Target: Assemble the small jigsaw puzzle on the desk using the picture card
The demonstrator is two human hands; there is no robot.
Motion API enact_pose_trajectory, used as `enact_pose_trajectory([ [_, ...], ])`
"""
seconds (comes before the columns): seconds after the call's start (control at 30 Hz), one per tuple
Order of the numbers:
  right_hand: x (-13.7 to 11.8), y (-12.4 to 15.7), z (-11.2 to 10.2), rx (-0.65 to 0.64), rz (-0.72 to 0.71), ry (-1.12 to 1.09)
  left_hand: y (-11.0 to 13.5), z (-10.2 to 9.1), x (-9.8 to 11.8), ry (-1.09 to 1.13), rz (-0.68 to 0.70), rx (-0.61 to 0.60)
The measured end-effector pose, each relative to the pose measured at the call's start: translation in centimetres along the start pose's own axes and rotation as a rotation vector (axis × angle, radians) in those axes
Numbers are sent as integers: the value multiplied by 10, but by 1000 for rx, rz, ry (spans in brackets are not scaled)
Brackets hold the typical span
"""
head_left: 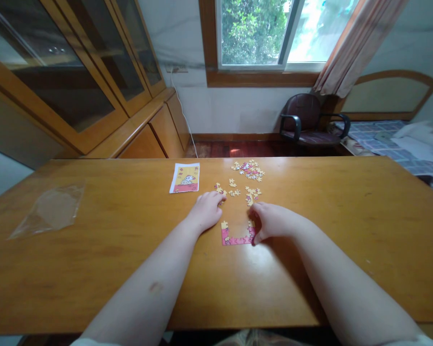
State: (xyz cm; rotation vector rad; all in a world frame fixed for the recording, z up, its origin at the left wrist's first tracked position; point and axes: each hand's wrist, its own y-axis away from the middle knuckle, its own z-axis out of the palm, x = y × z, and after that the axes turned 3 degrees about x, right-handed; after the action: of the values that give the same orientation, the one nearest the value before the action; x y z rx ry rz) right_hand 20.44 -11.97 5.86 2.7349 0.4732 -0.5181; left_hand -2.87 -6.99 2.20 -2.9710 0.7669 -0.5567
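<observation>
A U-shaped strip of joined jigsaw pieces [238, 240], pink below and yellow at the tips, lies on the wooden table [130, 269]. My right hand [274, 221] bends over its right side, thumb at the lower right corner and fingers apart from it farther up, beside a loose yellow cluster [250, 198]. To the upper left of the strip, my left hand [207, 209] rests low with its fingers reaching over loose yellow jigsaw pieces [220, 189]. Parts of these pieces are hidden under the fingertips. Two small yellow groups [234, 192] lie between the hands.
Farther back is a pile of mixed loose pieces [250, 170]. A picture card [186, 178] with a white animal on yellow and pink lies left of it. A clear plastic bag [54, 207] is at the far left. Beyond the table stand a chair [305, 117] and a cabinet [137, 129].
</observation>
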Motion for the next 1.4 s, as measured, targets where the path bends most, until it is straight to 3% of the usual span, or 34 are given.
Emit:
enact_pose_trajectory([
  [0.2,-16,1,10,-18,-53,125,-1,1,2,-14,-16,0],
  [0.47,-18,0,11,-15,-116,118,-2,3,0,-21,-17,9],
  [0.63,-17,0,13,-11,-127,116,1,-7,7,-15,26,34],
  [0.73,-19,0,12,-6,-124,118,7,-16,19,-85,61,-74],
  [0.8,-21,0,12,-6,-123,119,11,-20,26,-156,13,-116],
  [1.0,-23,-1,16,-3,-136,104,11,-18,26,-202,-86,-159],
  [1.1,-18,-6,17,88,-179,89,9,-14,22,-190,-69,-124],
  [1.27,-3,-22,18,383,-138,182,4,1,21,-128,35,78],
  [1.4,10,-31,20,508,-69,163,0,14,21,-111,56,12],
])
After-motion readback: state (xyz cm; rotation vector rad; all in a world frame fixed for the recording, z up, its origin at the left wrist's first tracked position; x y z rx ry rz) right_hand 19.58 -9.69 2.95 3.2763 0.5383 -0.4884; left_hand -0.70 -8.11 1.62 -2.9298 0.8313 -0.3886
